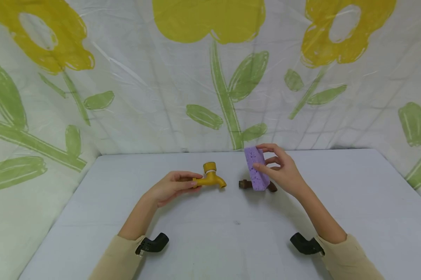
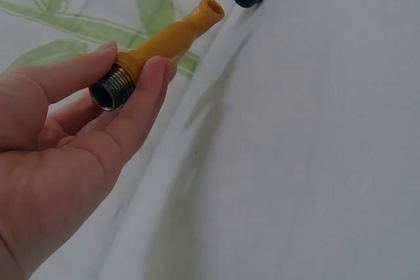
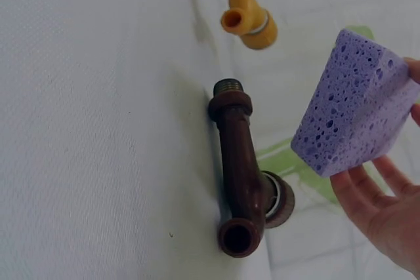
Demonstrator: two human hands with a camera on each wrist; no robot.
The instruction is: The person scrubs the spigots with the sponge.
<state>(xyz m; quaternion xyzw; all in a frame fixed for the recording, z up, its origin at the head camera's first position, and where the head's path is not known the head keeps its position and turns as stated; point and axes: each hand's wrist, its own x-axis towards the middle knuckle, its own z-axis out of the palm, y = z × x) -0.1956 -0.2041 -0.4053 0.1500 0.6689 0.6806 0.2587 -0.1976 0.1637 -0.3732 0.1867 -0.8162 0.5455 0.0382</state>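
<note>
My left hand (image 1: 173, 186) pinches a yellow tap (image 1: 210, 179) near its threaded inlet, with the spout pointing right and the round knob up. In the left wrist view the dark metal thread of this yellow tap (image 2: 164, 40) shows between thumb and fingers. My right hand (image 1: 284, 169) grips a purple sponge (image 1: 256, 167) by its sides, held tilted with its pores showing. Behind the sponge in the head view, partly hidden by it, a brown tap (image 1: 245, 184) lies on the table. The right wrist view shows this brown tap (image 3: 239, 162) whole, below the sponge (image 3: 354, 106).
The white table (image 1: 214, 241) ends at a hanging white sheet (image 1: 137, 97) printed with yellow flowers and green leaves. Black curved pieces (image 1: 154, 243) stick out at both beige sleeve cuffs (image 1: 121, 252).
</note>
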